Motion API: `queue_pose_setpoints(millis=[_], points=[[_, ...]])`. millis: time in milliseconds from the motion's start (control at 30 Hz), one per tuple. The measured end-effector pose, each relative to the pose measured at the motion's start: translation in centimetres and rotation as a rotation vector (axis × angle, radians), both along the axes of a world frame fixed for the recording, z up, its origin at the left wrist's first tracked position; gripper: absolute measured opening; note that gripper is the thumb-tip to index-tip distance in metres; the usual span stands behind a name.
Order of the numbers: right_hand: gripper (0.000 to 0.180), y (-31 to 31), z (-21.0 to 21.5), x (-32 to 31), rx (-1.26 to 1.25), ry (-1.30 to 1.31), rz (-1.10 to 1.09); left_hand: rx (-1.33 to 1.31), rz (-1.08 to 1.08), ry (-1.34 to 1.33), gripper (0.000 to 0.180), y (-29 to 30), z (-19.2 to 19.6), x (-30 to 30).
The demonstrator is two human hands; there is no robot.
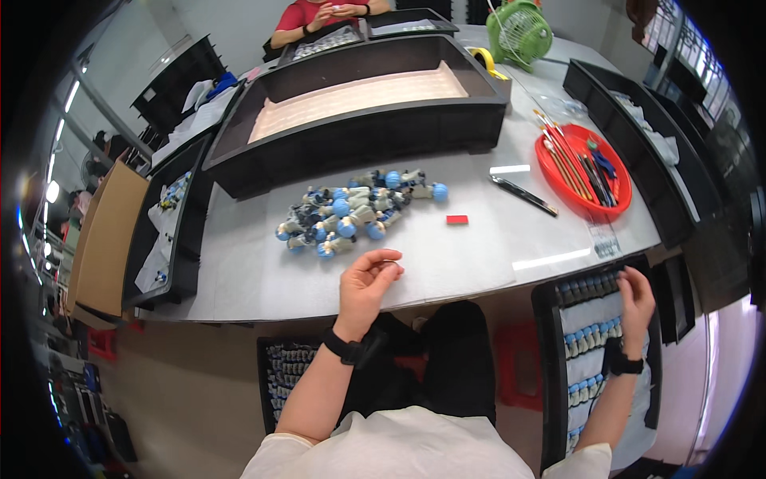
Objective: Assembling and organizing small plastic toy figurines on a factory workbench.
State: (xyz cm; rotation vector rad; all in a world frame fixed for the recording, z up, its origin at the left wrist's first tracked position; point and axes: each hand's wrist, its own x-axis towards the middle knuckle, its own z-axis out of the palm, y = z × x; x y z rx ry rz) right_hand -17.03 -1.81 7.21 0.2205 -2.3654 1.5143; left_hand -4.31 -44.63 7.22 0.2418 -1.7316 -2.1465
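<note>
My left hand [369, 284] hovers over the table's near edge, its fingers loosely curled, a gap between thumb and forefinger. Nothing shows in it. Just beyond lies a heap of small toy figures [341, 209] with round blue heads and grey bodies. Off to the right, my right hand [636, 302] reaches over a black tray [544, 351], fingertips closed at the right end of its far row. A dark toy figure [620, 276] there is at the fingertips, partly hidden by them. Rows of blue-headed figures [592, 338] lie on white sheets in that tray.
A large black bin [359, 142] stands behind the heap. Right of it are a red block [456, 219], a black pen [523, 195] and a red basket [594, 203] of brushes. A green fan [519, 33] and a person [319, 17] are at the back.
</note>
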Motion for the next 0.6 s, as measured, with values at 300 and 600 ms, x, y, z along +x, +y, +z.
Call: queue_pose_setpoints(millis=[300,600], points=[[0.058,-28.6,7.8,-5.9,0.443,0.079,0.738,0.094,-0.135,0.025,0.019,-0.9,-0.5,0.0],[0.057,-30.8,5.9,-7.1,0.985,0.193,0.603,0.168,-0.171,0.038,0.019,-1.0,-0.6,0.1]])
